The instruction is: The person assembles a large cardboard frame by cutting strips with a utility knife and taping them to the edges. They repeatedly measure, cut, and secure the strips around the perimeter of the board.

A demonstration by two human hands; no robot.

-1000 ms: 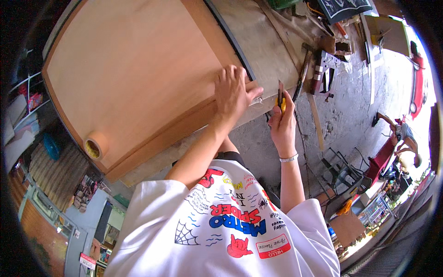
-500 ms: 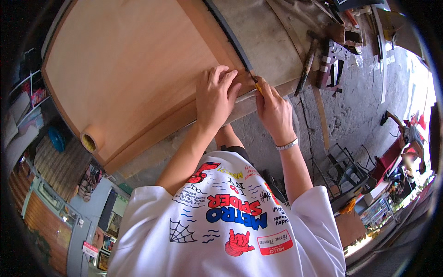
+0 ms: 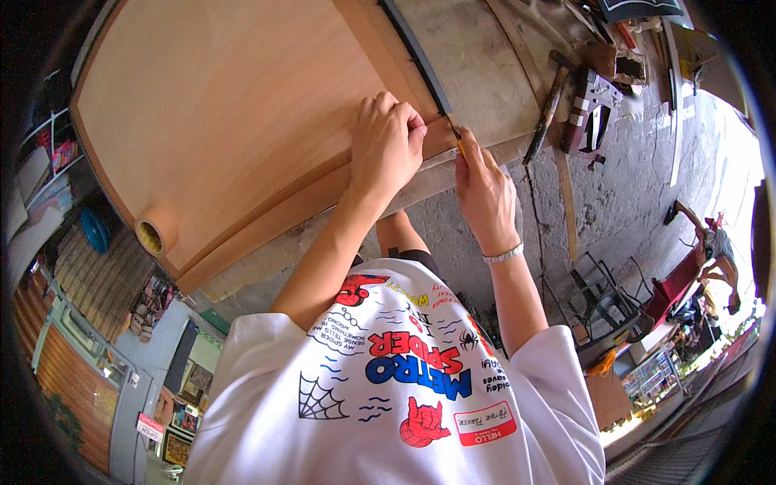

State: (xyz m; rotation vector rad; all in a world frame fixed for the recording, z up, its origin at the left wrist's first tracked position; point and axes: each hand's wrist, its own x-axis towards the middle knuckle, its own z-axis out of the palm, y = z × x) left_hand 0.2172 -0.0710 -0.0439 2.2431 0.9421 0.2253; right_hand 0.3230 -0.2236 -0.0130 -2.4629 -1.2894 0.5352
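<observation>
A: State the left hand (image 3: 386, 149).

B: It lies palm down, fingers curled, pressing the wooden panel's (image 3: 234, 121) edge strip at the panel's 4 o'clock corner.

A: And the right hand (image 3: 483, 190)?

B: At 3 o'clock of the left, just beside it, closed around a small yellow-handled tool (image 3: 457, 144), tip at the strip's end.

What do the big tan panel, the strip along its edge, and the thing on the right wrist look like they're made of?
The panel looks like wood veneer or plywood: pale tan, matt, faint straight grain. The edge strip looks like a thin band of darker wood, though that is less sure. The bracelet looks like metal, silvery and bright. The left hand presses on the panel's corner.
</observation>
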